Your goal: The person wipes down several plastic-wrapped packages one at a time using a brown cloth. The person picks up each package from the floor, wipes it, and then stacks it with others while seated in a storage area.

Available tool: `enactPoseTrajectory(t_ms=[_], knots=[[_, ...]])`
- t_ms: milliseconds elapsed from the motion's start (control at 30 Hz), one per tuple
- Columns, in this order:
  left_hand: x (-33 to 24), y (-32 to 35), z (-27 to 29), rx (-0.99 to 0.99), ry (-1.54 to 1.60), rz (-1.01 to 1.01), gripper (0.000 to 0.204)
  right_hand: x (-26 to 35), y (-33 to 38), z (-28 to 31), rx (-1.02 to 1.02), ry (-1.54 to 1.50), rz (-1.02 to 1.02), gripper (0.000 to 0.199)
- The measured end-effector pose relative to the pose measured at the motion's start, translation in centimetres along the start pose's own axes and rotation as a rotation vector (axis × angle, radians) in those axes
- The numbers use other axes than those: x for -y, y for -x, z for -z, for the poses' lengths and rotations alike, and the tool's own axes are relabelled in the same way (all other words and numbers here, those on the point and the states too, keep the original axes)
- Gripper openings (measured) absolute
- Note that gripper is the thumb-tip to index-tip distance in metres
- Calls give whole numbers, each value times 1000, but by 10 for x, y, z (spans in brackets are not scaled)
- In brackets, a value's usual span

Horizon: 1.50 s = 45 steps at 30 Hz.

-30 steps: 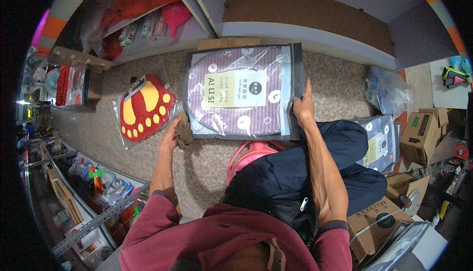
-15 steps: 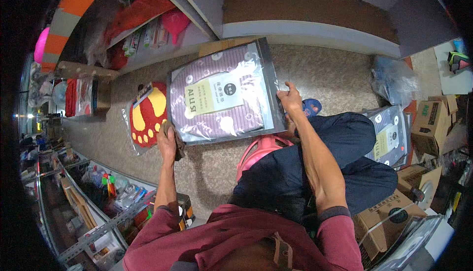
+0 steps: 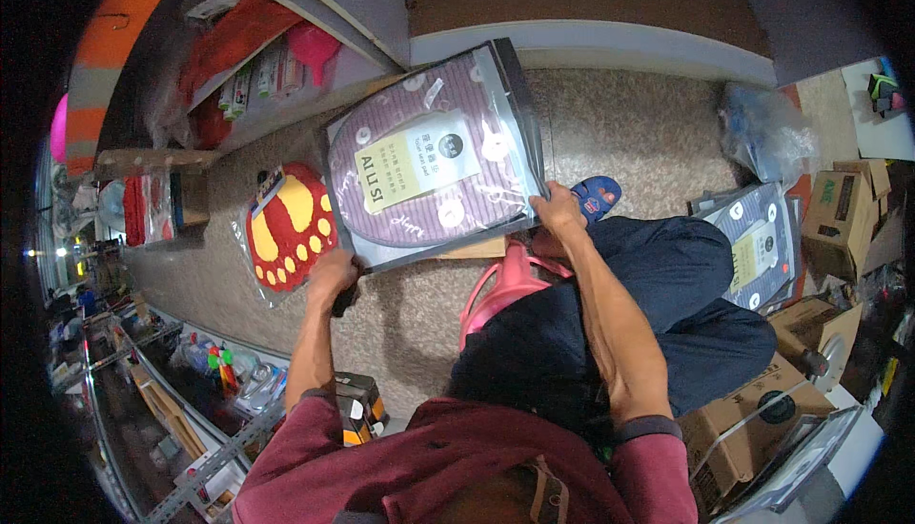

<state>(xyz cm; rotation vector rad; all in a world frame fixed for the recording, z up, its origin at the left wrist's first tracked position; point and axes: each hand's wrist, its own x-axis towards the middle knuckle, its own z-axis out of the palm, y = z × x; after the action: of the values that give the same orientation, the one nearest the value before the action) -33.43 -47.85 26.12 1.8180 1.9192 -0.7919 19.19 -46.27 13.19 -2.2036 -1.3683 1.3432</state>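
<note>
I hold a large flat pack (image 3: 434, 157) in clear plastic, with a purple striped mat inside and a pale label, tilted up above the speckled floor. My left hand (image 3: 334, 271) grips its lower left corner. Its lower right edge is held by my right hand (image 3: 556, 211). A red foot-shaped mat with yellow toe spots (image 3: 286, 228), also bagged, lies on the floor just left of the pack. A pink stool (image 3: 500, 286) shows under my legs.
A similar bagged mat (image 3: 758, 243) lies at my right beside cardboard boxes (image 3: 843, 205). A blue slipper (image 3: 596, 195) is on my foot. Shelves with red goods (image 3: 238, 47) run at upper left; a metal rack (image 3: 191, 400) stands at lower left.
I have lifted the purple mat pack off the floor and tilted it leftward and toward me; both hands kept their grip on its lower corners. The view shifted with my head.
</note>
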Motion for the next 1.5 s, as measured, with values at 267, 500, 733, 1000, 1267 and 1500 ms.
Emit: enactPoseTrajectory(t_ms=[267, 500, 733, 1000, 1267, 1500], knots=[[-97, 34, 146, -440, 340, -350, 47, -29, -57, -27, 434, -61, 209, 64], [-244, -46, 73, -380, 457, -697, 48, -36, -66, -42, 440, -132, 110, 49], [-245, -90, 17, -448, 480, -507, 49, -40, -67, 9, 97, -507, -168, 44], [-214, -80, -9, -535, 476, -355, 51, -8, -35, -35, 323, -807, -312, 40], [-306, -118, 29, -444, 241, -852, 53, -32, -57, -39, 374, -327, -227, 32], [-290, -296, 100, -603, 240, -626, 54, -6, -58, -27, 385, -438, -284, 47]])
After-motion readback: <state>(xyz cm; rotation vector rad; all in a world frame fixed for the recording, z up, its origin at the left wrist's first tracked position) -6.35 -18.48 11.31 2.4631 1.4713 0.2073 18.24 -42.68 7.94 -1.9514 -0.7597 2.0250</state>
